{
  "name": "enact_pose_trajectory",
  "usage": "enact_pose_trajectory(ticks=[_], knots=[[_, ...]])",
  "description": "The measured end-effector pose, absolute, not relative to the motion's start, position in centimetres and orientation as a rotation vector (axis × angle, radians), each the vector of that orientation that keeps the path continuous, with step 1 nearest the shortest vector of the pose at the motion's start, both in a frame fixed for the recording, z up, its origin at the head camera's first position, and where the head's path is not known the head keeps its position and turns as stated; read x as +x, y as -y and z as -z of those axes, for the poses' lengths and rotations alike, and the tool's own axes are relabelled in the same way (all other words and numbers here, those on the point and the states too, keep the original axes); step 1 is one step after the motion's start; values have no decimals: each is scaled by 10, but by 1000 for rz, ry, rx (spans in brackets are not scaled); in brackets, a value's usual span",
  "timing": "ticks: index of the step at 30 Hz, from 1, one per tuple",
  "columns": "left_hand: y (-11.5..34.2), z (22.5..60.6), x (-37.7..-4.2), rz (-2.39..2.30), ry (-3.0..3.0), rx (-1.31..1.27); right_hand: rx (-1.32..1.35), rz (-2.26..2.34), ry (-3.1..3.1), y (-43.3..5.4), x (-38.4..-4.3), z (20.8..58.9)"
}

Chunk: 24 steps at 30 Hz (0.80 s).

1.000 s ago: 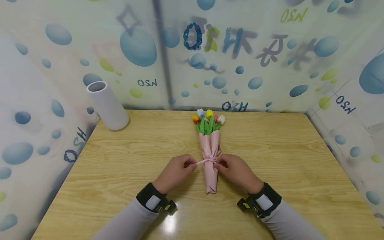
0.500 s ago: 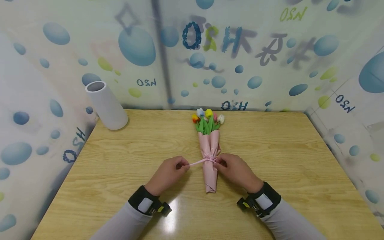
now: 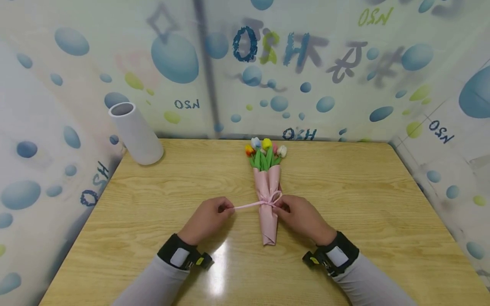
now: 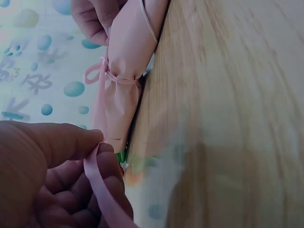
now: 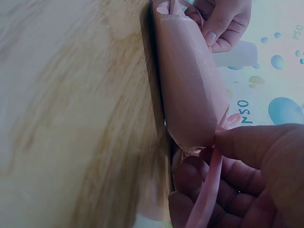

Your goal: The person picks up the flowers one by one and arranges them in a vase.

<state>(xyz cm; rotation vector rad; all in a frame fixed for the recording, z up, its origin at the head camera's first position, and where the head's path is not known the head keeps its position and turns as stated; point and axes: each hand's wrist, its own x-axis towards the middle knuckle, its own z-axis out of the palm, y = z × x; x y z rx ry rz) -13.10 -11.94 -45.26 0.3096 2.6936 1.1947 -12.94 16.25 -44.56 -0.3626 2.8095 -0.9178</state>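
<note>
A bouquet of tulips [image 3: 264, 155] in pink wrapping paper [image 3: 269, 231] lies on the table, blooms toward the back. Round its waist runs a pink ribbon [image 3: 246, 205], with a small loop standing up at the knot. My left hand [image 3: 208, 219], left of the bouquet, pinches one ribbon end between thumb and forefinger and holds it taut; its tail hangs past the fingers in the left wrist view. At the knot my right hand [image 3: 306, 219] pinches the ribbon close against the paper, and a ribbon tail [image 5: 206, 190] crosses its curled fingers in the right wrist view.
A white cylindrical vase [image 3: 138, 136] stands at the table's back left corner. The wooden table [image 3: 363, 182] meets a patterned curtain [image 3: 325, 85] at its back edge, with similar patterned sheets at both sides.
My left hand has moved left, drawing out a longer stretch of ribbon. A loop now shows at the knot. My right hand has stayed at the bouquet.
</note>
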Motion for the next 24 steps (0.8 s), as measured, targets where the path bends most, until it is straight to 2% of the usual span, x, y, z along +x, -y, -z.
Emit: enact_pose_trajectory(ticks=[24], knots=[[138, 456, -140, -1112, -2765, 205, -386, 895, -2810, -164, -130, 446]])
